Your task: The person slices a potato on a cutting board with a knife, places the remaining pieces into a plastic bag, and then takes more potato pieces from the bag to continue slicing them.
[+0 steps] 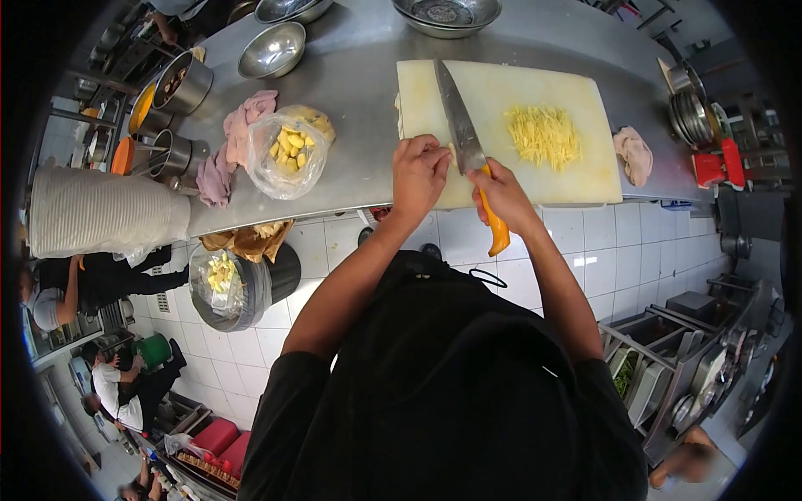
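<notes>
My right hand is wrapped round the yellow handle of a large kitchen knife, whose blade points away from me across the left part of a white cutting board. Close to the blade's left side, my left hand has its fingers curled and pinched together. A small pale yellow piece shows at those fingertips, mostly hidden. On the board's right half lies a heap of thin yellow strips. Peeled yellow chunks fill an open clear plastic bag to the left.
Pink cloths lie beside the bag, and another cloth right of the board. Metal bowls stand behind. Stacked plastic containers occupy the table's left end. A lined bin stands below the front edge. Other people work at left.
</notes>
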Demonstrator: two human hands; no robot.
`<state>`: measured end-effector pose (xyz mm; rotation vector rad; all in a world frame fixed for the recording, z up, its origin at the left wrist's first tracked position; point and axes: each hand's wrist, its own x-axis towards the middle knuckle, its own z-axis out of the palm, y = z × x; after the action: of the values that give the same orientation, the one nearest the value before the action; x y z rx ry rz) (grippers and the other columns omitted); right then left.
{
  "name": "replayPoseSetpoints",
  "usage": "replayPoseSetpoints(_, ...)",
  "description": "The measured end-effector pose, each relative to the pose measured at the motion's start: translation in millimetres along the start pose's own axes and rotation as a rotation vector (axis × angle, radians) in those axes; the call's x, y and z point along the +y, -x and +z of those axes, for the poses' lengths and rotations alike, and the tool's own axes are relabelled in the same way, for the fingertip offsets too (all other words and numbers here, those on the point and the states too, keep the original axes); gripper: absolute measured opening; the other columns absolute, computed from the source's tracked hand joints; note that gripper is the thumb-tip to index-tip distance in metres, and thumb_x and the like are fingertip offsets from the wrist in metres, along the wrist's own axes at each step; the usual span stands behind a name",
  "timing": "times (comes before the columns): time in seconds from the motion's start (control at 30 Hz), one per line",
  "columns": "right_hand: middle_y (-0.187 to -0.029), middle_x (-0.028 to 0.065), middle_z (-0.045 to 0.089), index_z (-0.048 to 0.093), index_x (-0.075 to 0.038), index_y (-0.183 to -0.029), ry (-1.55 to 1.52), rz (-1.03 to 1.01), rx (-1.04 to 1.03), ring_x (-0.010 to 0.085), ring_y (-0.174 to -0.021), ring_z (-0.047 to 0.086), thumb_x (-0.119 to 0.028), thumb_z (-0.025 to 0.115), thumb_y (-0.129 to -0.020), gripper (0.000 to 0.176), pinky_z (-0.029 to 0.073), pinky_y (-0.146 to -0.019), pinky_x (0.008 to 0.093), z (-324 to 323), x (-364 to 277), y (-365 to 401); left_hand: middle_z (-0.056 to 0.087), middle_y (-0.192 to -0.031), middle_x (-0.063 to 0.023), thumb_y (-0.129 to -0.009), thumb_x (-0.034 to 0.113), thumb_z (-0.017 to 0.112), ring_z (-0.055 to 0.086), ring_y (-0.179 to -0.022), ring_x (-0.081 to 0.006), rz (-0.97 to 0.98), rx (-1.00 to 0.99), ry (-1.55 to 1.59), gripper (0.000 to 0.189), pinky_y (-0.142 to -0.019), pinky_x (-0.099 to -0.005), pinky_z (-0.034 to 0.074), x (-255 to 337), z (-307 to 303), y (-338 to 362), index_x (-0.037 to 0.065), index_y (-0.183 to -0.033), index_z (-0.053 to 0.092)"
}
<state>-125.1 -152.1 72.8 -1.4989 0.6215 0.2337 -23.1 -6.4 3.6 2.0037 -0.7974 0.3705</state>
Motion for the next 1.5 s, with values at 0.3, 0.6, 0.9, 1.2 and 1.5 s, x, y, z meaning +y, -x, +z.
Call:
replayPoseSetpoints(0.3, -0.067, 0.0108, 0.059, 0.052, -0.002, -0.101, 0.235, -0.017, 0.059, 0.021, -0.045, 0.058, -0.027, 0.059, -0.102, 0.026, 0.047, -0.045, 0.0361, 5, -4, 11, 0.069, -0.099, -0.0033, -0.081, 0.007, 0.081, 0.061, -0.091, -0.0253, -0.021, -0.002, 0.015, 0.011, -0.083, -0.0377, 0.052, -1, -1, 1, 0.008, -0.092, 0.081)
replayPoseSetpoints(0.6, -0.085, 0.0332, 0.068, 0.052, 0.004, -0.107, 0.694, -0.163, 0.144, 0.0539, -0.09, 0.065, -0.021, 0.054, -0.1, 0.026, 0.05, -0.085, 0.0595, 23, -15, 16, 0.07, -0.098, -0.0042, -0.079, 0.003, 0.078, 0.063, -0.091, -0.027, -0.046, 0.035, 0.11, 0.01, -0.084, -0.0409, 0.05, -3, 1, 4, 0.005, -0.088, 0.079)
replayPoseSetpoints(0.9, -0.084, 0.0335, 0.068, 0.052, 0.006, -0.108, 0.696, -0.155, 0.155, 0.0521, -0.089, 0.067, -0.021, 0.054, -0.099, 0.029, 0.051, -0.085, 0.0581, 29, -11, 2, 0.069, -0.099, -0.004, -0.081, 0.005, 0.078, 0.062, -0.091, -0.0266, -0.062, 0.007, 0.104, 0.009, -0.084, -0.0398, 0.051, -4, 2, 5, 0.006, -0.089, 0.08)
replayPoseSetpoints(1.2, -0.073, 0.0211, 0.068, 0.053, 0.007, -0.116, 0.57, -0.044, 0.09, 0.0284, -0.054, 0.068, -0.02, 0.054, -0.099, 0.032, 0.055, -0.051, 0.0401, 26, -30, 12, 0.068, -0.095, -0.0044, -0.081, 0.008, 0.078, 0.06, -0.09, -0.0281, -0.04, 0.013, 0.083, 0.007, -0.085, -0.0419, 0.048, -2, 2, 0, 0.007, -0.088, 0.079)
replayPoseSetpoints(1.5, -0.067, 0.0105, 0.059, 0.055, 0.001, -0.102, 0.217, -0.052, 0.107, 0.0197, -0.047, 0.059, -0.024, 0.059, -0.1, 0.025, 0.049, -0.045, 0.0359, 13, -5, 4, 0.067, -0.094, -0.004, -0.08, 0.009, 0.08, 0.06, -0.091, -0.0274, -0.019, 0.009, 0.011, 0.009, -0.082, -0.0411, 0.048, 2, 3, -2, 0.01, -0.088, 0.08)
